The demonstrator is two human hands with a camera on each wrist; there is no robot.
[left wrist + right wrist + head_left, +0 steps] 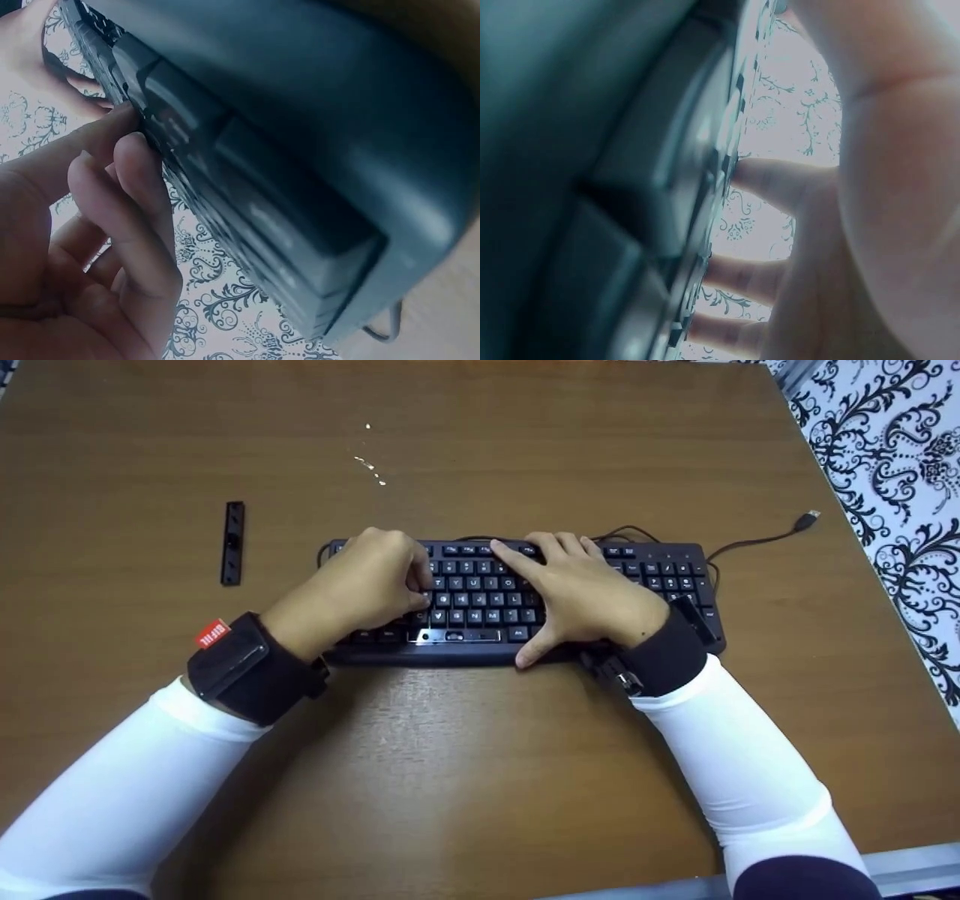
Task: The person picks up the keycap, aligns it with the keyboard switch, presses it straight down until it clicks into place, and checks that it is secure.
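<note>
A black keyboard [469, 598] lies on the table below both hands. Its space bar place shows a bare shiny strip [480, 636] with small fittings. My left hand [375, 577] is bent over the left half, with thumb and a finger pinching at a key in the lower letter rows. The left wrist view has the thumb tip [127, 116] right at the keys, the other fingers curled beside it. With its fingers spread, my right hand [589, 589] rests on the keyboard's right half, thumb at the front edge. The key under the left fingertips is hidden.
A narrow black bar [233, 544], like a space bar turned over, lies left of the keyboard. The keyboard cable [757, 542] runs behind it to a USB plug [806, 520] at the right. Small bright specks [369, 465] mark the wooden table [465, 780].
</note>
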